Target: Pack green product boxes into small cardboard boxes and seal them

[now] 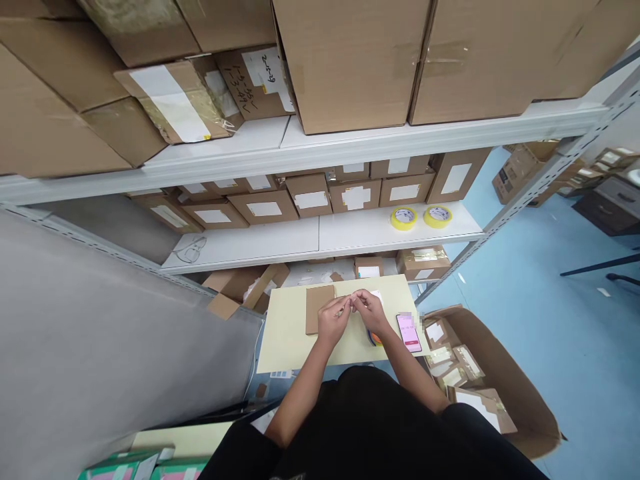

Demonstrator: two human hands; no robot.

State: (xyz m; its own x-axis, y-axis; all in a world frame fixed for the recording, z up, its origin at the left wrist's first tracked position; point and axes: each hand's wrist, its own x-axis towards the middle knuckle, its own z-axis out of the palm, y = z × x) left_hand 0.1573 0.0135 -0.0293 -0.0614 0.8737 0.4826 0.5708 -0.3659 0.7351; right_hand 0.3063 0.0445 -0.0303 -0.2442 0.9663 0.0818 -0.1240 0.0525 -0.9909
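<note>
Over the pale yellow table (285,333), my left hand (333,320) and my right hand (369,312) meet fingertip to fingertip. Both are closed in a pinch, and whatever lies between the fingers is too small to make out. Beneath my left hand is a flat brown cardboard box (313,308), partly covered by it. A piece of white paper (377,294) shows just behind my right hand. Under my right wrist sits a tape roll (375,339) with blue and orange on it, mostly hidden. To its right lies a phone (409,333) with a pink screen.
A metal shelf (260,243) stands ahead, bearing labelled cartons (265,207), two yellow tape rolls (403,218) and eyeglasses (191,249). On the floor at right is a big carton (530,413) with several parcels inside. A grey wall (125,320) closes the left side.
</note>
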